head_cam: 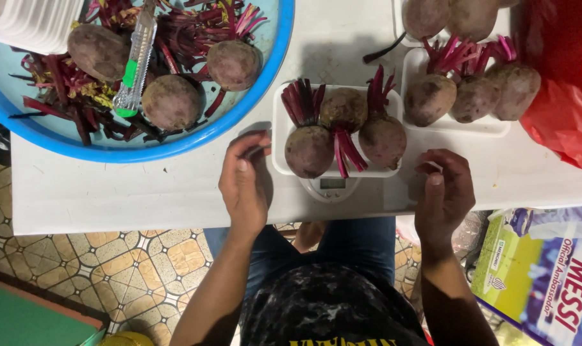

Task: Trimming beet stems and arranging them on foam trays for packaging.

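Note:
A white foam tray (279, 138) with three beetroots (309, 150) rests on a small kitchen scale (332, 188) at the table's near edge. My left hand (244, 182) lies just left of the tray, fingers curled and apart, holding nothing. My right hand (443, 192) hovers just right of the tray, fingers bent, also holding nothing. Neither hand clearly touches the tray.
A big blue basin (265, 70) at the back left holds beetroots, cut stems and a green utility knife (133, 67). Another filled tray (457, 125) sits at the right, a third behind it. A red plastic bag (560, 96) lies far right; a cardboard box (534, 275) stands below.

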